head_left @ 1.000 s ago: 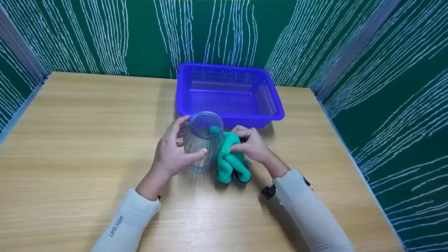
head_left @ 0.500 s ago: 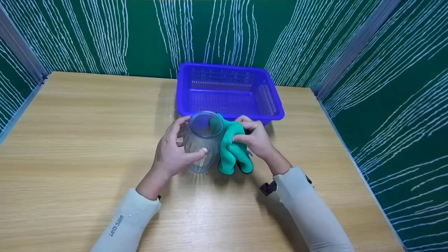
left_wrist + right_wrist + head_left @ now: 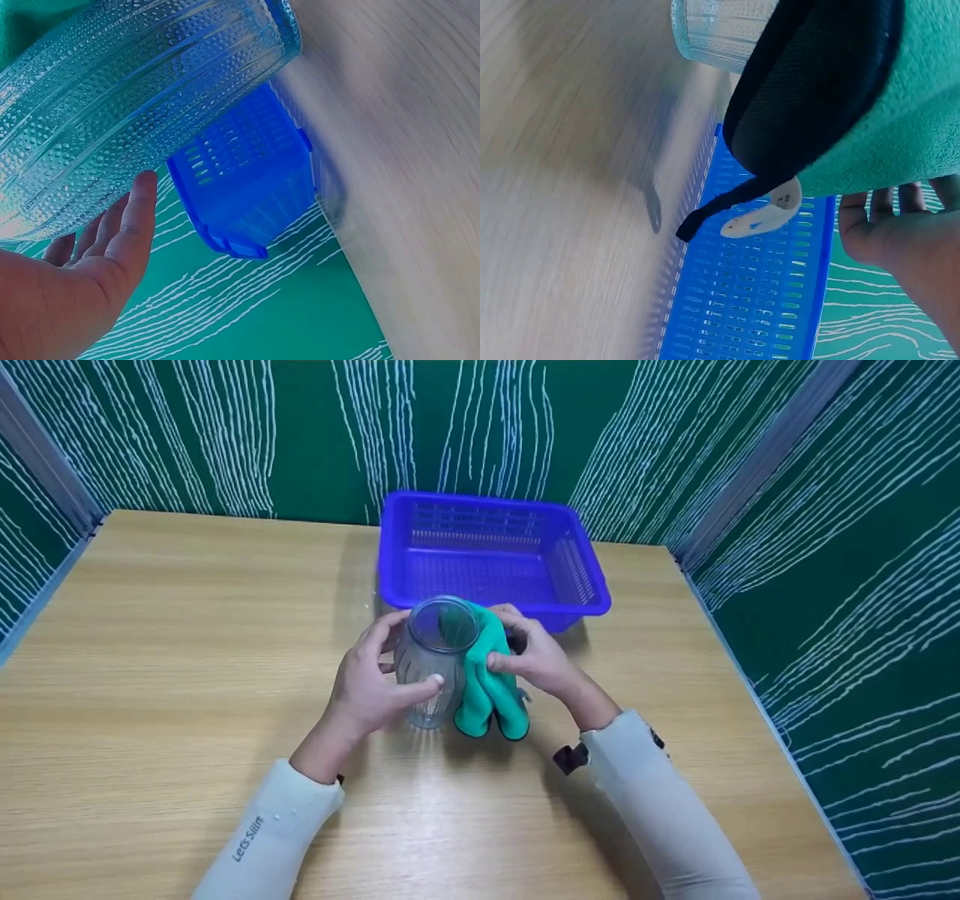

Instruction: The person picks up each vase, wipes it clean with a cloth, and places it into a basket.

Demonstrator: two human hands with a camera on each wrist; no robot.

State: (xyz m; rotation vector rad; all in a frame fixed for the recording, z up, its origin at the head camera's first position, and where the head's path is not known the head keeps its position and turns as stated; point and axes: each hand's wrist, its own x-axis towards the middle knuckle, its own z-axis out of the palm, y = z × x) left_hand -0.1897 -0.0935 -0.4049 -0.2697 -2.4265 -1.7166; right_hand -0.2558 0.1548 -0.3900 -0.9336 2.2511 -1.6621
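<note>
My left hand grips a see-through glass vase round its side, thumb across the front and fingers behind. The vase stands upright with its round mouth up; ribs and bumps cover the glass in the left wrist view. My right hand pinches a folded green cloth against the right side of the vase. Part of the cloth shows through the glass near the mouth. In the right wrist view the cloth has a black edge, a short black strap and a white tag.
A blue-purple plastic basket with slotted walls stands right behind the vase and cloth. Beneath lies a wooden table. Green panels with white wavy lines enclose its back and sides.
My right hand first lifted the cloth up and away toward the basket, then brought it left, closer against the vase. My left hand and the vase have stayed in place.
</note>
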